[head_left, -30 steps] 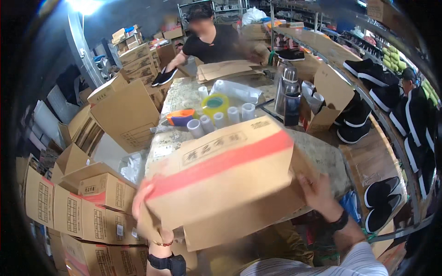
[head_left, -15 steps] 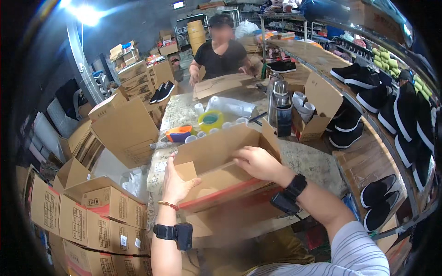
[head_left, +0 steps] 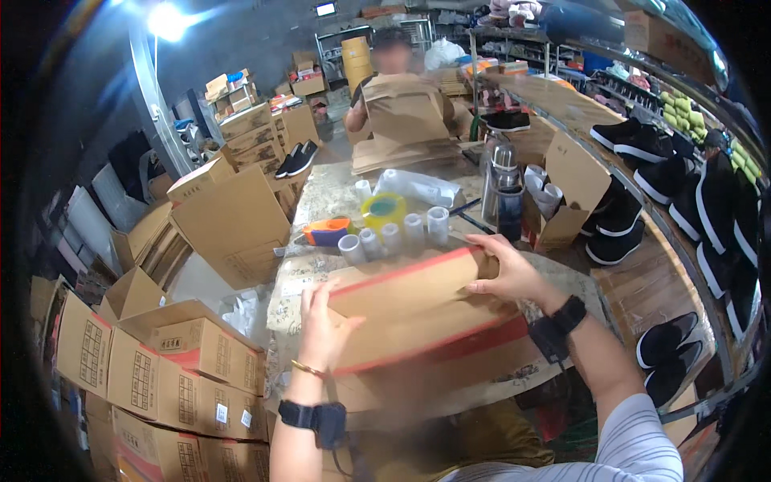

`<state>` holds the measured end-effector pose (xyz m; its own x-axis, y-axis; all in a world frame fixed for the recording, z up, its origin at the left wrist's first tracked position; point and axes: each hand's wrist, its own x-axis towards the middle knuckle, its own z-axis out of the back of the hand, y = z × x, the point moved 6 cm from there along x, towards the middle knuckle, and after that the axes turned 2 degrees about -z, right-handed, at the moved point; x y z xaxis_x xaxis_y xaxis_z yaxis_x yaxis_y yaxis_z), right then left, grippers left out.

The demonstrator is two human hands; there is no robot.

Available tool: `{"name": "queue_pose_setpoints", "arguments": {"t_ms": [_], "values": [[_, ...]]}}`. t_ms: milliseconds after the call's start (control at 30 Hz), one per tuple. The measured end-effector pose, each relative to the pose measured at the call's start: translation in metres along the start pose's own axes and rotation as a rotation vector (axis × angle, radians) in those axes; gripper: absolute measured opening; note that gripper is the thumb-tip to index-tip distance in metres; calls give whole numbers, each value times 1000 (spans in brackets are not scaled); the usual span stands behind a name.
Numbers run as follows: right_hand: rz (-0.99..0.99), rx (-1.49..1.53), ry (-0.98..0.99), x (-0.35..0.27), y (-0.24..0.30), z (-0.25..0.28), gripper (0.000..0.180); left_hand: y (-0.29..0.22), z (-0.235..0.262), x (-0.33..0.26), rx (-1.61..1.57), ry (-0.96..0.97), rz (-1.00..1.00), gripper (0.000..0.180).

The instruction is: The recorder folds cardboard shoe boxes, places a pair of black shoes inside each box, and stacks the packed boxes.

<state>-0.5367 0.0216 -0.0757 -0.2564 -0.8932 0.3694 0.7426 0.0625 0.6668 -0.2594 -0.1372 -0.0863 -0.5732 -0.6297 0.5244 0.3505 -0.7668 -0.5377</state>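
Note:
A brown cardboard box [head_left: 409,309] with red strips along its edges is between my hands above the near end of the table, a flat face towards me. My left hand [head_left: 323,331] grips its left end, thumb on the face. At the right end, my right hand [head_left: 512,277] holds the upper corner between thumb and fingers. The inside of the box is hidden. Below it shows a red-banded piece of cardboard [head_left: 506,341]. Just beyond are several clear tape rolls [head_left: 391,238], a yellow-green tape roll [head_left: 384,210] and an orange and purple tape dispenser [head_left: 328,232].
Closed cartons [head_left: 173,402] are stacked at my left, with an open carton [head_left: 233,225] above. A steel flask [head_left: 502,181] and a small open box [head_left: 569,193] stand on the right. Black shoes [head_left: 671,353] line the right-hand shelves. Across the table, a person handles a cardboard sheet [head_left: 405,120].
The box has turned from open side up to a flat face showing. My right hand has moved from inside it to its right end. The person opposite has raised a cardboard sheet.

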Motion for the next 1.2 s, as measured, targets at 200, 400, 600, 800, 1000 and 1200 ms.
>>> {"name": "queue_pose_setpoints", "arguments": {"t_ms": [200,400,600,800,1000,1200], "values": [[-48,-149,-227,-20,24,-2,59,-51,19,-13,195,-33,-10,59],[-14,287,-346,-66,12,9,38,-65,14,-6,172,31,-154,50],[-204,138,-250,-129,-42,1,26,-59,-37,-28,405,217,-233,57],[-277,-59,-407,-203,-93,16,23,-99,-46,-39,466,104,-311,58],[-412,-198,-409,-235,-129,67,34,-97,-100,-44,490,162,-387,73],[-1108,-1324,-775,-352,-132,261,39,-90,-112,-44,430,193,-294,69]]}}
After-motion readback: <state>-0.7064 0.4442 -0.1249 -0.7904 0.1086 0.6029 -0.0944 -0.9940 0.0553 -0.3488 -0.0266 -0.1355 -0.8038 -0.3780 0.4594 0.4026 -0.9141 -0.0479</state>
